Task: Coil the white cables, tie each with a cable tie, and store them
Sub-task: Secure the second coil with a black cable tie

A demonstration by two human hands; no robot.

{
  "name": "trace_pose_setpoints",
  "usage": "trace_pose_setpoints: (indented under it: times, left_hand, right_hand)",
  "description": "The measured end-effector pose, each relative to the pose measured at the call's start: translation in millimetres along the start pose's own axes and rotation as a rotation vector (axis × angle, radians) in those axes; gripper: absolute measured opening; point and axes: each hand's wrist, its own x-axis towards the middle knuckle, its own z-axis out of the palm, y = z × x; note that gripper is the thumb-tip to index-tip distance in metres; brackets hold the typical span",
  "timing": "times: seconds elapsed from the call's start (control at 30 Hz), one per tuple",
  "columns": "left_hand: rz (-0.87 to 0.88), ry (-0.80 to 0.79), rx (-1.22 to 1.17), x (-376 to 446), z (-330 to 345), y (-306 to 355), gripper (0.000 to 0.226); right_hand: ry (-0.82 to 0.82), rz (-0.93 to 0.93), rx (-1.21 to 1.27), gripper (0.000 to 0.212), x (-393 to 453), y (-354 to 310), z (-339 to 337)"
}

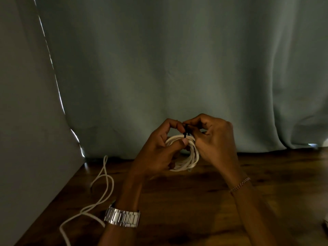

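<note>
Head view, hands at work above the bench. The bench (pixel 204 201), a dark wood-grain surface with a faint sheen, filled the lower third of the frame. Its far edge ran along the foot of a grey-green curtain (pixel 177 68), matte and hanging in soft vertical folds. Its left edge ran diagonally from 9 o'clock toward 7 o'clock against a plain grey panel (pixel 23 121). Thin slits of light showed along the curtain's left hem. Bare bench lay open to the right of the hands, at 3 to 5 o'clock, and in the near foreground between the forearms.

The coiled white cable (pixel 190 157), a round bundle of several smooth loops, was held up just above the bench near frame centre. The left hand (pixel 156 153) gripped the coil's left side, thumb pressed on the top strands. The right hand (pixel 215 141) curled round the coil's right side, and its fingertips pinched a black cable tie (pixel 186 131) standing at the coil's 12 o'clock. Both index fingers met at the tie.

A loose white cable (pixel 104 183), slack and looping, lay on the bench at 8 o'clock, well apart from the coil. A metal link watch (pixel 122 218) circled the left wrist; a fine chain bracelet (pixel 240 184) circled the right.
</note>
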Motion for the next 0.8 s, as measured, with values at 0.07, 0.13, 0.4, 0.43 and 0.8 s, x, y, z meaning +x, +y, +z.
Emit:
trace_pose_setpoints:
  times: [0.07, 0.13, 0.4, 0.43, 0.8]
  left_hand:
    - [0.008, -0.015, -0.015, -1, -2, 0, 0.018]
    - [0.036, -0.02, -0.012, -1, -1, 0, 0.02]
    - [0.147, 0.036, 0.161, 1, 5, -4, 0.016]
    - [0.173, 0.043, 0.194, 0, 4, -3, 0.014]
    - [0.192, 0.246, 0.255, 1, -5, -2, 0.02]
  right_hand:
    - [-0.011, 0.014, 0.002, 0.011, 0, -1, 1]
    - [-0.033, 0.048, 0.017, 0.011, 2, -2, -1]
    - [-0.08, 0.16, 0.057, 0.01, 4, 1, -11]
    - [-0.092, 0.178, 0.077, 0.011, 4, 2, -11]
    - [-0.13, 0.164, -0.087, 0.03, 8, -11, -28]
